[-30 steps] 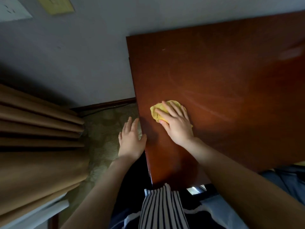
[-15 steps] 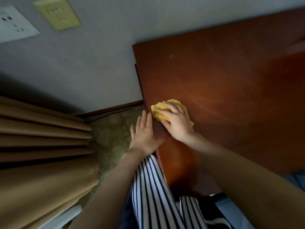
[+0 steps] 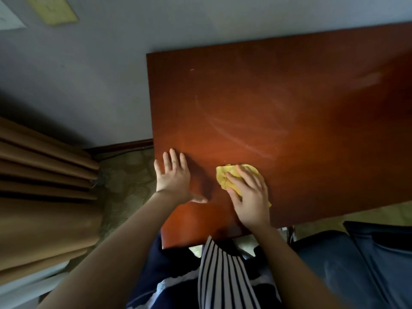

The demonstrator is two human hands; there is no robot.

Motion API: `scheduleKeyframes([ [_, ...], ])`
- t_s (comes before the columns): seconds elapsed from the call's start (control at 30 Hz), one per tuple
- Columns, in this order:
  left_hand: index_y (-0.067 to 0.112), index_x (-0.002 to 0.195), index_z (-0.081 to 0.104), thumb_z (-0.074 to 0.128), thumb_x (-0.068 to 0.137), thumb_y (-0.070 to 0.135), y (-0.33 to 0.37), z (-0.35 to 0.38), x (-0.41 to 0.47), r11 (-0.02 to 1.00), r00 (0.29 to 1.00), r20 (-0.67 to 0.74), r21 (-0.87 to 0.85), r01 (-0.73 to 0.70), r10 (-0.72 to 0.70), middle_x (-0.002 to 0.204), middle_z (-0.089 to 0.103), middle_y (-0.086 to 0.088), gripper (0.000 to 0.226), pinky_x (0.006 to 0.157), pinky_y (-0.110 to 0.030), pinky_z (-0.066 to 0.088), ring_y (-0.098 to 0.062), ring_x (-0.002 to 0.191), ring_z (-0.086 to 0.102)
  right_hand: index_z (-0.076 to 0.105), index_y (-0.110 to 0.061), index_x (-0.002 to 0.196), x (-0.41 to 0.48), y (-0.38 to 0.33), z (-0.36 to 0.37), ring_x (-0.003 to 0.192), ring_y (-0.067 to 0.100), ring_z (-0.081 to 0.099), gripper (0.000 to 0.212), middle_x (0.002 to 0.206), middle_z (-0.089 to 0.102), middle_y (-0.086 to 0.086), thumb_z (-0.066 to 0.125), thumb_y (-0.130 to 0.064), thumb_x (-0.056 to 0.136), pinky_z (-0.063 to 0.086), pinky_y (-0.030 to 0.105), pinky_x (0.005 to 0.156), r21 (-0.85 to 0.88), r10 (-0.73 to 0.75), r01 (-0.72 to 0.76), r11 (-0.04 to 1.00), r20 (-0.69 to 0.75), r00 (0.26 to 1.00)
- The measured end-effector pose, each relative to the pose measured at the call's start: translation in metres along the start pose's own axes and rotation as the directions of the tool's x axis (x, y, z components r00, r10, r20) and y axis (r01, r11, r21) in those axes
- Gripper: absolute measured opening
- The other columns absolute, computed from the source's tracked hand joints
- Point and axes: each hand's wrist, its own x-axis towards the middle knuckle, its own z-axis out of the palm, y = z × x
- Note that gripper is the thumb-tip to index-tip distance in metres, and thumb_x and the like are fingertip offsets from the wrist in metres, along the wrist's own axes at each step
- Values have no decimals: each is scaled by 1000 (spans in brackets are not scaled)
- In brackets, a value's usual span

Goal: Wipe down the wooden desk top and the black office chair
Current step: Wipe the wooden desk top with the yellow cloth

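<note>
The reddish-brown wooden desk top fills the upper right, with faint wipe streaks across its middle. A crumpled yellow cloth lies on it near the front edge. My right hand presses flat on the cloth, fingers spread over it. My left hand lies flat with straight fingers on the desk's front left corner, a little left of the cloth. A dark seat, apparently the black office chair, shows at the bottom right below the desk's front edge.
A grey wall with a yellowish switch plate stands behind the desk. Tan curtain folds hang at the left. Patterned carpet lies between the curtain and the desk's left edge.
My right hand has slid the cloth rightward, away from the desk's left edge. My left hand has moved from beside the edge onto the desk top.
</note>
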Motion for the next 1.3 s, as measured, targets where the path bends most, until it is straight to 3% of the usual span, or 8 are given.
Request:
scheduleKeyframes([
  [0.27,-9,142,-18,59,49,87,23,-3,11,995,996,52,72,68,-72,149,-15,-36,154,112,-60,2,-49,140,-9,63,-17,125,27,79,-57,132,29,40,34,141,49,3,61,-12,91,30,48,109,22,334,-333,943,-126,934],
  [0.5,-13,140,-17,57,48,89,29,-3,14,991,996,49,114,73,-79,147,-13,-41,155,113,-57,3,-52,139,-5,64,-26,122,99,81,-55,137,13,31,30,144,44,-11,59,-23,92,19,36,113,58,568,-567,821,-168,805],
  [0.57,-14,140,-16,57,49,88,29,-5,13,990,995,47,119,77,-83,147,-12,-41,155,114,-54,2,-52,139,-4,64,-30,121,110,68,-46,136,14,32,30,144,42,-14,59,-25,92,18,34,113,12,521,-524,852,-122,845],
  [0.7,-15,139,-15,58,50,87,32,-9,13,987,994,62,140,84,-93,145,-11,-43,154,115,-51,1,-52,139,-3,64,-36,119,109,28,-18,129,16,39,33,139,47,-16,62,-28,87,22,34,110,-63,283,-283,957,-1,959],
  [0.93,-16,139,-14,60,51,84,36,-17,11,981,989,92,166,101,-117,145,-10,-44,153,115,-51,2,-52,139,-3,69,-36,111,50,-9,6,122,21,50,34,127,60,-9,67,-21,81,30,45,107,58,31,-33,998,26,999],
  [1.1,-16,140,-14,56,51,87,36,-19,9,975,987,103,200,101,-123,146,-9,-43,153,116,-51,2,-51,140,-2,71,-28,109,-4,17,-4,118,24,56,30,127,62,-3,72,-20,79,37,46,103,15,-32,32,999,19,999],
  [1.3,-15,141,-13,54,49,89,38,-19,11,968,984,109,222,116,-143,147,-7,-41,154,115,-52,5,-50,140,1,70,-24,113,-36,73,-44,120,28,55,29,127,61,3,66,-22,84,41,50,99,-82,133,-142,986,-109,985],
])
